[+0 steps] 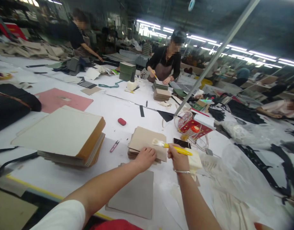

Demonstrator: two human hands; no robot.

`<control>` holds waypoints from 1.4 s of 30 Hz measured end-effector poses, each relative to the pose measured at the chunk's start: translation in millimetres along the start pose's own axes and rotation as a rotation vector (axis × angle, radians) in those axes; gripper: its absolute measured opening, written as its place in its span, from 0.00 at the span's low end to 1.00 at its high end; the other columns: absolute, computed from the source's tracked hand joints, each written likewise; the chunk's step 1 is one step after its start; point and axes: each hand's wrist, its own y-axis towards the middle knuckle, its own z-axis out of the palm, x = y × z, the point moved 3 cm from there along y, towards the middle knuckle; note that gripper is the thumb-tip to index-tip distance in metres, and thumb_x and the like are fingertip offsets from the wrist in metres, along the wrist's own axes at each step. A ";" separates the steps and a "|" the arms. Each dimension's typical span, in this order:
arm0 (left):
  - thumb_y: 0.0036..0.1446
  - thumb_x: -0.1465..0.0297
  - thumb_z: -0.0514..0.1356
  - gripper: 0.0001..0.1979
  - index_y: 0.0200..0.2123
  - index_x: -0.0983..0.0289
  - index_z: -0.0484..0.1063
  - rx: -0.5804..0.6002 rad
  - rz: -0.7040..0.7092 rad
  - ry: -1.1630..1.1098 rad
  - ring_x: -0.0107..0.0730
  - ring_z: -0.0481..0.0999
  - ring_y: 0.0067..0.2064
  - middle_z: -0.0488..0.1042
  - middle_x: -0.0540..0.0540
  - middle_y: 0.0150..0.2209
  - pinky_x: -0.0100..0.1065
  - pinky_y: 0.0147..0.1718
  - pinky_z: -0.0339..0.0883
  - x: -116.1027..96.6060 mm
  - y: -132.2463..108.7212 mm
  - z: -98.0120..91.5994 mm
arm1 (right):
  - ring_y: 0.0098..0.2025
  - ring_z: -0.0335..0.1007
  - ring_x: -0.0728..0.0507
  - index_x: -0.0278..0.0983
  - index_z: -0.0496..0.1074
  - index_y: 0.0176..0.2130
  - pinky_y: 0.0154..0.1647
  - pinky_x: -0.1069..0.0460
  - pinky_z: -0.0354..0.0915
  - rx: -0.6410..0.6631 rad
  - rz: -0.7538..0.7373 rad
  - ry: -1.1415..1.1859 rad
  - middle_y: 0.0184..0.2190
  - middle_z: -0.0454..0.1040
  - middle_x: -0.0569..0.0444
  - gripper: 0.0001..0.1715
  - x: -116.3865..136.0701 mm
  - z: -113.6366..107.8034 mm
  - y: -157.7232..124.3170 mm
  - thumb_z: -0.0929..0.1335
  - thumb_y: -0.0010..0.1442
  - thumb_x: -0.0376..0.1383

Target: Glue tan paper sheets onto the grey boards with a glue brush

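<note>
In the head view, my right hand grips a brush by its yellow handle. Its whitish bristles are over a low stack of tan boards; whether they touch the top one I cannot tell. My left hand lies on the near edge of that stack, fingers resting on the top board and holding nothing. Grey boards lie flat between my forearms. A cream-coloured container sits just beyond my right wrist, partly hidden by it.
To the left stands a tall stack of large boards. Pink-handled thread snips and a red case lie nearby. A slanted metal pole rises beside a red box. Across the table a co-worker holds another brush.
</note>
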 end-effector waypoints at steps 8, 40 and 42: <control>0.56 0.74 0.48 0.15 0.45 0.66 0.66 0.032 0.008 -0.065 0.45 0.62 0.50 0.68 0.63 0.46 0.43 0.44 0.55 7.6 4.1 9.6 | 0.17 0.61 0.52 0.36 0.70 0.28 0.19 0.58 0.58 0.374 -0.091 -0.203 0.16 0.67 0.60 0.12 31.8 126.5 40.5 0.64 0.48 0.42; 0.50 0.76 0.50 0.08 0.33 0.65 0.67 -0.021 -0.168 -0.030 0.36 0.68 0.40 0.69 0.57 0.36 0.34 0.38 0.62 20.7 18.0 -76.3 | 0.28 0.69 0.50 0.36 0.61 0.46 0.30 0.54 0.64 -0.219 -0.212 -0.265 0.32 0.72 0.52 0.18 -24.1 -13.7 -58.6 0.56 0.60 0.41; 0.49 0.75 0.51 0.07 0.32 0.65 0.66 -0.243 -0.310 -0.101 0.35 0.68 0.41 0.69 0.56 0.35 0.34 0.40 0.62 28.7 -0.1 -102.9 | 0.31 0.68 0.47 0.36 0.64 0.41 0.33 0.53 0.62 -0.084 -0.245 -0.488 0.30 0.72 0.51 0.13 -30.0 4.9 -47.5 0.58 0.59 0.39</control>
